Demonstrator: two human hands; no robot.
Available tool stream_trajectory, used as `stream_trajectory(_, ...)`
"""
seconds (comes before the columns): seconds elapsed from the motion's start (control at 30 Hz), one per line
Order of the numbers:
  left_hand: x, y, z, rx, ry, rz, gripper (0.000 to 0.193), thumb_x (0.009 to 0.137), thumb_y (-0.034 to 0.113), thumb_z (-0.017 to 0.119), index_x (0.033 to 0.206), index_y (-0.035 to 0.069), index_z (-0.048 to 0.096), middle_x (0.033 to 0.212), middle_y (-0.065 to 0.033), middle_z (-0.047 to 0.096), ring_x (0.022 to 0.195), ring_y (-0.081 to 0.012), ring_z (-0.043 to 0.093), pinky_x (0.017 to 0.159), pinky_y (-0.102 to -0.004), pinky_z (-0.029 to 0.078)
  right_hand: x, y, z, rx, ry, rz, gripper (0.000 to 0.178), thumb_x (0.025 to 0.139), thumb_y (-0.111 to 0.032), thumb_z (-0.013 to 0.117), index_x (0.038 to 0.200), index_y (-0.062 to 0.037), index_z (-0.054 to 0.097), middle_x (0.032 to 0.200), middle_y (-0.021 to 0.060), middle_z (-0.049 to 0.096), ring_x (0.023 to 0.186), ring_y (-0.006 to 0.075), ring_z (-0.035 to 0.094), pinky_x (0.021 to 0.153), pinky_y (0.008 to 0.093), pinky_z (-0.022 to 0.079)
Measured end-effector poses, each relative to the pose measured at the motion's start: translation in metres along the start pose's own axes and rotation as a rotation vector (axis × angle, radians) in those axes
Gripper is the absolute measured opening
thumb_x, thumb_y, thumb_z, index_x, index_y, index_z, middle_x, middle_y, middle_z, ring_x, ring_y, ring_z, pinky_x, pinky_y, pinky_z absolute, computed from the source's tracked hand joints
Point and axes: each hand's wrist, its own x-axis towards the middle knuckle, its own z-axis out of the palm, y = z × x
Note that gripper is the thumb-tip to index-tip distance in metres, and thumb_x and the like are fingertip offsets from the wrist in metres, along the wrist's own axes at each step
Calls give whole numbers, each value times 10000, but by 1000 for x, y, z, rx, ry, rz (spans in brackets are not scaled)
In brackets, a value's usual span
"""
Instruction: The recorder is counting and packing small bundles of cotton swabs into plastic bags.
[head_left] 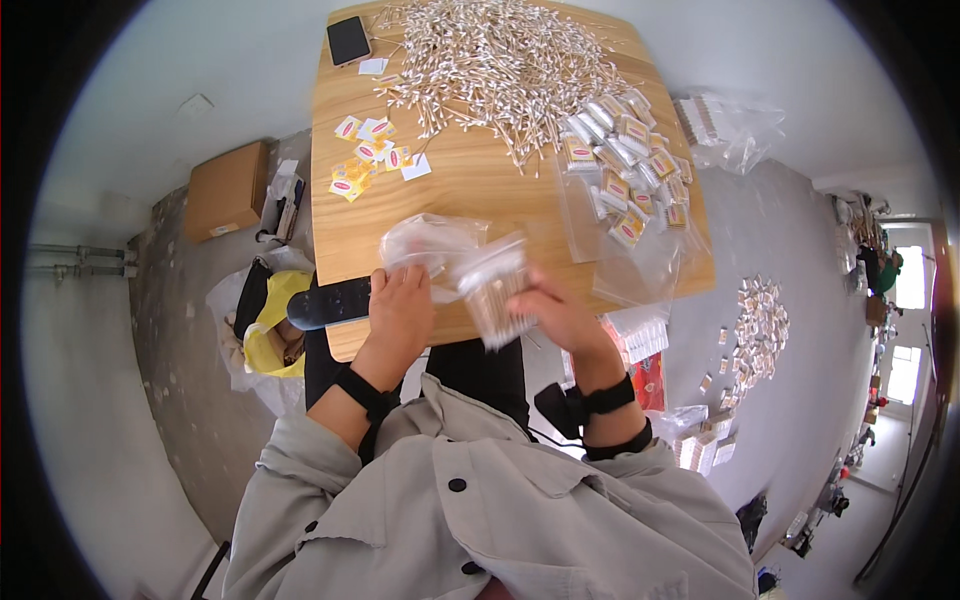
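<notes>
My right hand (548,308) grips a small clear bag of cotton swabs (490,295), tilted over the table's near edge and a little blurred. On the left, my left hand (402,312) rests by the near edge with its fingers on crumpled clear plastic bags (425,240). Its fingertips are partly hidden by the plastic. A black strip-like tool (335,303) lies at the table's edge beside that hand. Beyond it are several yellow and white cards (370,155). A large heap of loose cotton swabs (505,65) covers the far part of the wooden table (480,185).
Packed swab bags (630,160) are piled at the table's right, with flat clear bags (635,265) below them. A phone (349,41) lies far left. On the floor stand a cardboard box (227,190) and a yellow bag (275,320); many small packs (757,335) lie right.
</notes>
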Motion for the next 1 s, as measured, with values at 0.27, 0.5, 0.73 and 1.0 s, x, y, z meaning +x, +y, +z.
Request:
stream_trajectory(0.27,-2,-15,11,-116,251,165,530,681,292,656,1127,16,582,1143,-82,552,1004,-205,500,893,-389,332,76,39,14,-158,-105,313,315,801,-215,564,1052,-27,545,946,43,586,864,112,549,717,277,448)
stream_trajectory(0.5,6,-10,11,-3,247,107,428,731,181,602,1115,-7,583,1222,-114,507,1015,-220,482,887,-390,347,111,54,14,663,185,281,194,862,-142,538,1023,-39,573,906,70,620,790,170,604,660,303,469)
stream_trajectory(0.73,18,-14,1,-126,156,166,397,635,223,697,990,60,625,1101,-102,493,1012,-239,459,824,-373,356,119,51,4,464,148,262,191,858,-122,509,1000,-9,570,948,86,610,860,195,599,743,338,477)
stream_trajectory(1.0,22,-12,1,-18,123,172,503,636,221,713,1099,68,590,1216,-96,502,1007,-214,469,805,-369,360,125,45,-5,-41,168,235,181,815,-117,525,909,21,596,852,61,600,809,166,592,713,326,477)
